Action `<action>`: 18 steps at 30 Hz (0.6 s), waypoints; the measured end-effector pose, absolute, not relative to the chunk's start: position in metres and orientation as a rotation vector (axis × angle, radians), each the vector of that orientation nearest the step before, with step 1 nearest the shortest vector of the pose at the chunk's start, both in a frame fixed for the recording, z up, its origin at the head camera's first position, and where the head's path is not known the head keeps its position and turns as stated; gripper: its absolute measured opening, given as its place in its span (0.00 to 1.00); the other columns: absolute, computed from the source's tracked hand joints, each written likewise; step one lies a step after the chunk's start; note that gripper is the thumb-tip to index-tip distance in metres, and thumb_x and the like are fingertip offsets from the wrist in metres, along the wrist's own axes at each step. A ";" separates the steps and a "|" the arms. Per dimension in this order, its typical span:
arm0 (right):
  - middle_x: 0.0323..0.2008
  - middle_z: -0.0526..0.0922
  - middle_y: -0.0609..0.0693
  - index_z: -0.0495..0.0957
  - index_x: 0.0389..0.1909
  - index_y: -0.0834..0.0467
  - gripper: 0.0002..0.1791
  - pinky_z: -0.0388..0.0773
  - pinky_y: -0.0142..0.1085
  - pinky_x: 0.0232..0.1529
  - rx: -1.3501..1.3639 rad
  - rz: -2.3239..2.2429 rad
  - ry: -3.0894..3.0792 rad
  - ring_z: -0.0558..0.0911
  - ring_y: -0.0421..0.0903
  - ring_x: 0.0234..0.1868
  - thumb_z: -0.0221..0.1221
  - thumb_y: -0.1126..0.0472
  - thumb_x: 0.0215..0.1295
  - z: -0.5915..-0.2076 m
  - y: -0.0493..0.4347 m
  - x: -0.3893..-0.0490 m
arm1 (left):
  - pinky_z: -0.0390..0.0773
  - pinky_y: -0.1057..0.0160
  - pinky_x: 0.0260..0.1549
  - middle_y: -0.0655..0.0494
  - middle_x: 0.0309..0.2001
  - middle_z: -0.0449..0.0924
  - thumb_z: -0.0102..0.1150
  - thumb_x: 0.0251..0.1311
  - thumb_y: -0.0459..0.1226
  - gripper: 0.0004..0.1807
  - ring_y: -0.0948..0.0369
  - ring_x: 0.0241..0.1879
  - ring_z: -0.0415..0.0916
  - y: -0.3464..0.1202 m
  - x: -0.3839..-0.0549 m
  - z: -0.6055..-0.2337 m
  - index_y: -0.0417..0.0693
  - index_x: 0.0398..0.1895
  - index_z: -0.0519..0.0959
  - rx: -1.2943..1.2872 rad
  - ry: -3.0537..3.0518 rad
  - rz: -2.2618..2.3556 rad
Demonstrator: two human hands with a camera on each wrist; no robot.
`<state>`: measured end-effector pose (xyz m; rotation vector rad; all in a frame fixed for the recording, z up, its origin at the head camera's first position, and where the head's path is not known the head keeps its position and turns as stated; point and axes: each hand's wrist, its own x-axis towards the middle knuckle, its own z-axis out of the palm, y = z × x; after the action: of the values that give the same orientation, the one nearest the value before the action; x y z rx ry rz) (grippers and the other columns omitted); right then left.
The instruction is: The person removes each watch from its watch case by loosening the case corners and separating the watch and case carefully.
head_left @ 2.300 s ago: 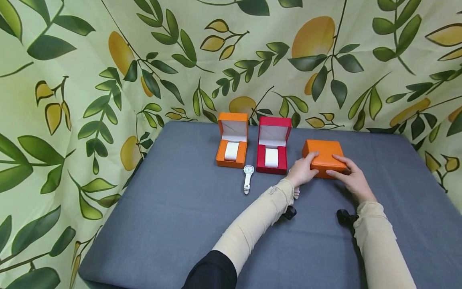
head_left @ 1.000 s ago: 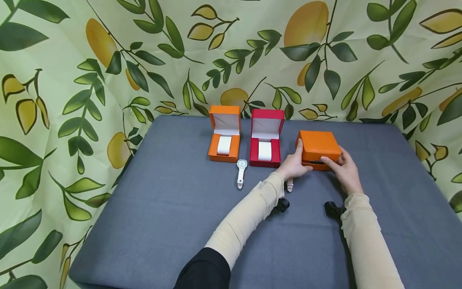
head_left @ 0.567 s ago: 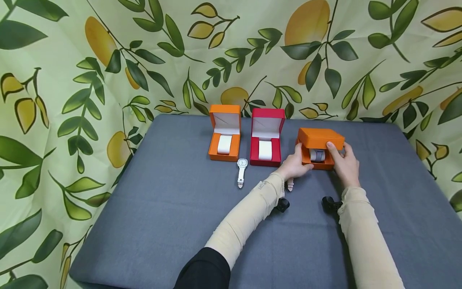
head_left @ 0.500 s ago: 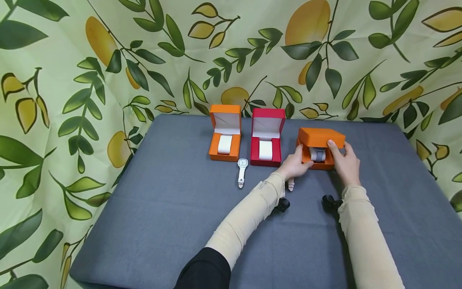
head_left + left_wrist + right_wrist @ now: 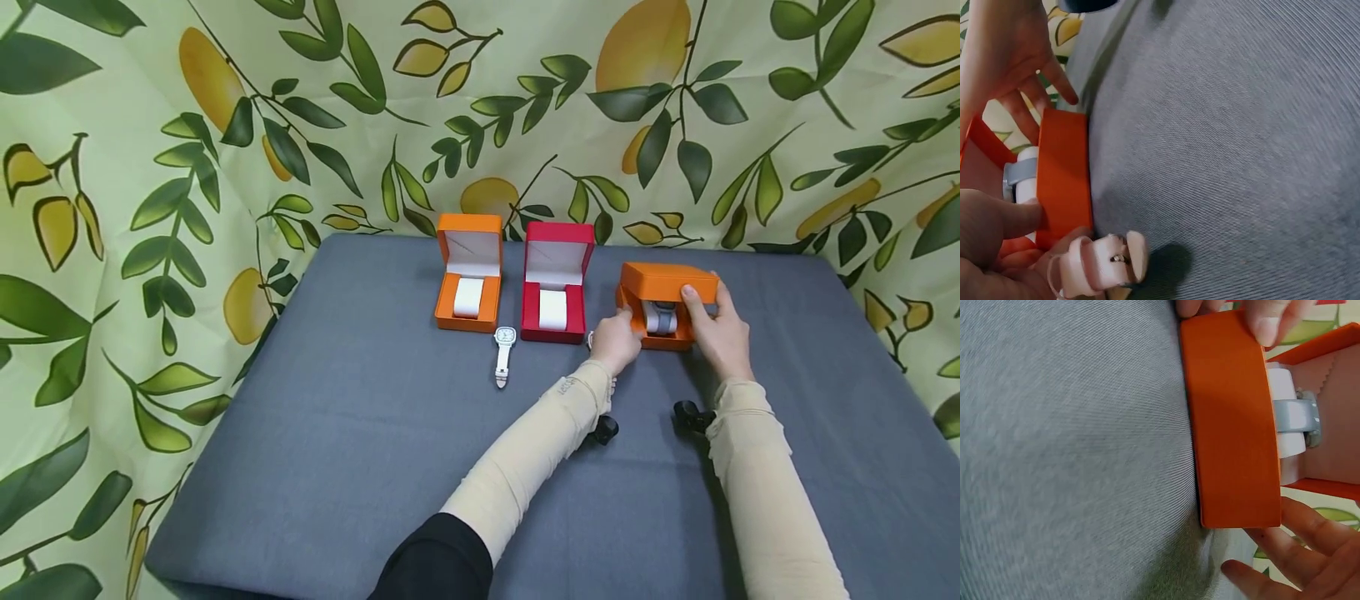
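An orange watch box [image 5: 678, 342] stands at the right of the table with its lid [image 5: 667, 282] partly raised. Inside, a watch with a grey strap [image 5: 1294, 415] is wrapped round a white cushion [image 5: 1290, 447]. My left hand [image 5: 617, 342] grips the left side of the box's base, thumb on the front upper edge. On the lid's right front corner, my right hand [image 5: 722, 333] holds with its thumb in front and fingers at the side. A watch with a pale pink strap [image 5: 1100, 265] lies by my left hand, mostly hidden in the head view.
Left of the hands stand a red watch box [image 5: 558, 333] and another orange watch box [image 5: 468, 321], both with lids up and white cushions inside. A white watch [image 5: 503, 354] lies before them. A leaf-patterned cloth [image 5: 420, 125] hangs behind the grey table [image 5: 360, 433].
The right box's lid has gone from closed to partly raised by my right hand, revealing the grey-strapped watch. My left hand has turned and curled at the base's left side.
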<state>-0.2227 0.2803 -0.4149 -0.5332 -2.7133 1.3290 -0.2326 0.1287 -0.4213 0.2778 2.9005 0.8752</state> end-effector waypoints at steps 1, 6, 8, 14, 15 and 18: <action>0.69 0.56 0.64 0.36 0.72 0.34 0.43 0.55 0.62 0.64 -0.526 1.319 -2.724 0.63 0.68 0.64 0.39 0.26 0.59 -0.414 0.280 -0.223 | 0.76 0.72 0.46 0.59 0.56 0.78 0.56 0.60 0.43 0.26 0.64 0.47 0.80 0.129 -0.233 -0.420 0.51 0.62 0.70 0.273 2.902 0.877; 0.70 0.53 0.65 0.30 0.71 0.33 0.44 0.53 0.63 0.64 -0.556 1.303 -2.754 0.61 0.70 0.65 0.37 0.25 0.59 -0.414 0.279 -0.224 | 0.79 0.70 0.41 0.57 0.51 0.81 0.54 0.62 0.44 0.21 0.63 0.42 0.81 0.131 -0.231 -0.422 0.48 0.58 0.74 0.280 2.956 0.850; 0.70 0.52 0.66 0.30 0.72 0.35 0.45 0.52 0.63 0.64 -0.578 1.295 -2.771 0.60 0.70 0.65 0.36 0.24 0.58 -0.412 0.279 -0.226 | 0.79 0.70 0.40 0.57 0.50 0.81 0.54 0.62 0.45 0.19 0.63 0.41 0.82 0.131 -0.230 -0.423 0.48 0.54 0.76 0.281 2.994 0.833; 0.71 0.45 0.66 0.30 0.73 0.43 0.49 0.48 0.65 0.65 -0.587 1.325 -2.807 0.51 0.71 0.69 0.33 0.23 0.57 -0.401 0.278 -0.232 | 0.79 0.72 0.37 0.58 0.45 0.83 0.60 0.58 0.45 0.18 0.64 0.37 0.82 0.133 -0.229 -0.421 0.50 0.51 0.77 0.234 3.025 0.847; 0.72 0.44 0.65 0.30 0.73 0.43 0.49 0.47 0.65 0.65 -0.590 1.356 -2.793 0.50 0.70 0.70 0.33 0.23 0.57 -0.400 0.278 -0.233 | 0.79 0.72 0.37 0.59 0.45 0.83 0.60 0.58 0.45 0.18 0.64 0.37 0.82 0.133 -0.229 -0.420 0.51 0.51 0.77 0.224 3.019 0.852; 0.71 0.51 0.64 0.39 0.74 0.45 0.47 0.53 0.59 0.67 -0.647 1.450 -2.633 0.55 0.63 0.69 0.39 0.26 0.59 -0.401 0.272 -0.234 | 0.78 0.72 0.36 0.59 0.44 0.83 0.60 0.58 0.45 0.18 0.65 0.36 0.81 0.134 -0.229 -0.420 0.51 0.50 0.77 0.211 2.996 0.863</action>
<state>-0.2344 0.2720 -0.4014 -0.6467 -2.6329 1.4501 -0.2289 0.1341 -0.4195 0.2109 2.9965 0.8632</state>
